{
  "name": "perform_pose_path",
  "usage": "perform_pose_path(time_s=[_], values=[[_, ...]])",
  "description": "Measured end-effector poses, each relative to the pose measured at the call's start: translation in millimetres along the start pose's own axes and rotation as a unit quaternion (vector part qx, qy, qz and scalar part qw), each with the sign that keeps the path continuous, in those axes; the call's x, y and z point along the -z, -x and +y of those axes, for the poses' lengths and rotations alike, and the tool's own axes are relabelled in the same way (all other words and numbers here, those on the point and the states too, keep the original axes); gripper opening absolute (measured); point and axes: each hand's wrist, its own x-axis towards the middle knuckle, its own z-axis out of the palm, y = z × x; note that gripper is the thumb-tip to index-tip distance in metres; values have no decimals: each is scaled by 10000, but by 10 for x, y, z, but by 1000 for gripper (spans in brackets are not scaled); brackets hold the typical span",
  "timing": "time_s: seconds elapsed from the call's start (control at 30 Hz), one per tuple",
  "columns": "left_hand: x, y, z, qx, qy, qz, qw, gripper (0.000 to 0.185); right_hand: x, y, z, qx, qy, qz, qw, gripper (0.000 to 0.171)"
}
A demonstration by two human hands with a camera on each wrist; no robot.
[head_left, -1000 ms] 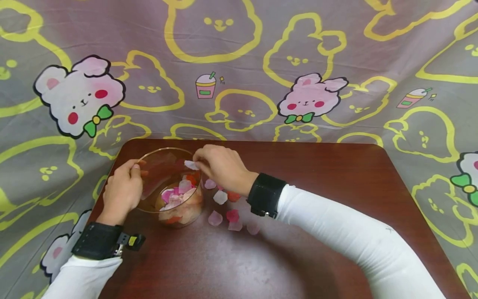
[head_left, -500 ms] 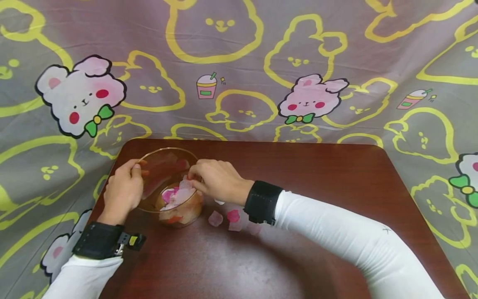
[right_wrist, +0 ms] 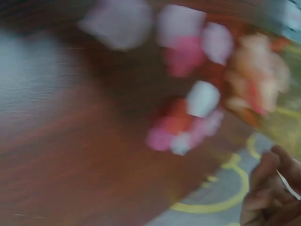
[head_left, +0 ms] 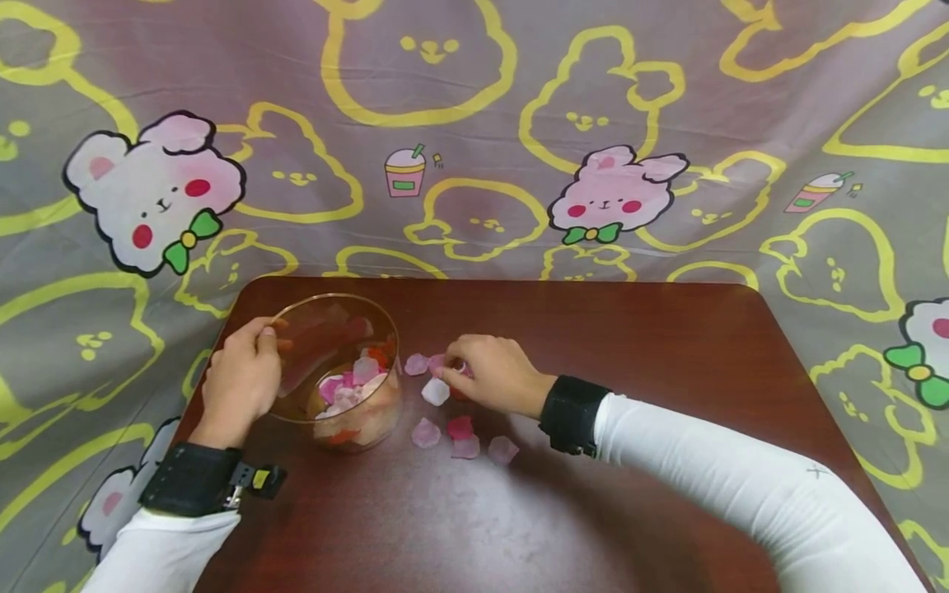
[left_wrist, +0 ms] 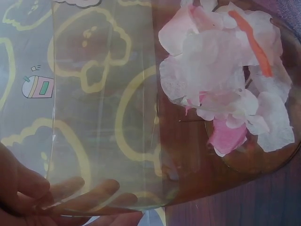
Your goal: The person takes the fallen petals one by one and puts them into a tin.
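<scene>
My left hand (head_left: 240, 375) grips the left rim of a clear amber-tinted bowl (head_left: 292, 403); in the left wrist view its fingers (left_wrist: 101, 188) show through the wall. Inside the bowl lies a heap of pink, white and orange-red artificial flower petals (left_wrist: 211, 66). To the right of the bowl, my right hand (head_left: 493, 375) hovers over loose petals, fingers bent and a little gap between thumb and forefinger. Its fingers (right_wrist: 265, 183) are blurred in the right wrist view, apart from the petal cluster (right_wrist: 178, 125). A white petal (head_left: 435, 392) lies just left of the thumb.
Several more petals lie nearer the front, among them a hot pink petal (head_left: 460, 427) and a pale pink petal (head_left: 503, 450). The dark red-brown table (head_left: 630, 338) has rounded far corners. Behind it hangs a cartoon-printed curtain (head_left: 489, 123).
My right hand lowered a pale petal into the bowl, then drew back rightward to the petals on the table. My left hand has kept its grip on the rim.
</scene>
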Motion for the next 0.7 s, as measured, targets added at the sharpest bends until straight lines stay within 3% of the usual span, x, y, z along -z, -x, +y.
perform_pose_path(time_s=[0.2, 0.37, 0.5, 0.7], values=[[10, 16, 7, -41, -1, 14, 10000, 49, -234, 184, 241, -111, 448, -1204, 9917, 29], [9, 28, 3, -62, 21, 52, 10000, 49, -323, 275, 326, -474, 593, -1915, 9785, 30], [10, 30, 4, -78, 27, 70, 9999, 49, -399, 347, 356, -626, 685, -2217, 9707, 34], [7, 24, 18, -92, 8, 58, 9999, 49, -491, 417, 383, -390, 659, -2116, 9744, 26]])
